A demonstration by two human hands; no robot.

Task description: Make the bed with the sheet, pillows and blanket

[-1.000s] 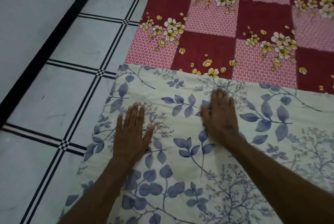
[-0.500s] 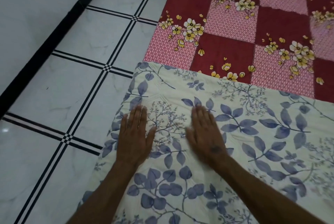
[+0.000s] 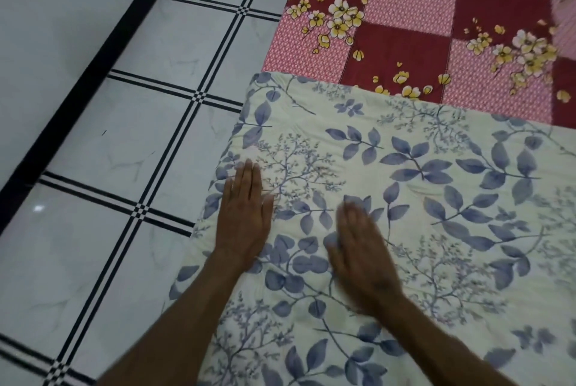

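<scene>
A cream blanket (image 3: 436, 198) printed with blue leaves lies spread over the near part of the bed. Beyond its straight far edge shows the sheet (image 3: 420, 36), red and pink checks with yellow flowers. My left hand (image 3: 244, 217) lies flat, palm down, on the blanket near its left edge, fingers together. My right hand (image 3: 361, 258) also rests flat on the blanket just to the right of it, blurred by motion. Neither hand grips the fabric. No pillow is in view.
To the left of the bed is a white tiled floor (image 3: 124, 167) with black double lines. A black skirting strip (image 3: 93, 67) runs along the grey wall at the far left.
My right hand has slid back toward me and to the left across the blanket, ending close beside the left hand. The view has shifted left and forward. The left hand stays flat.
</scene>
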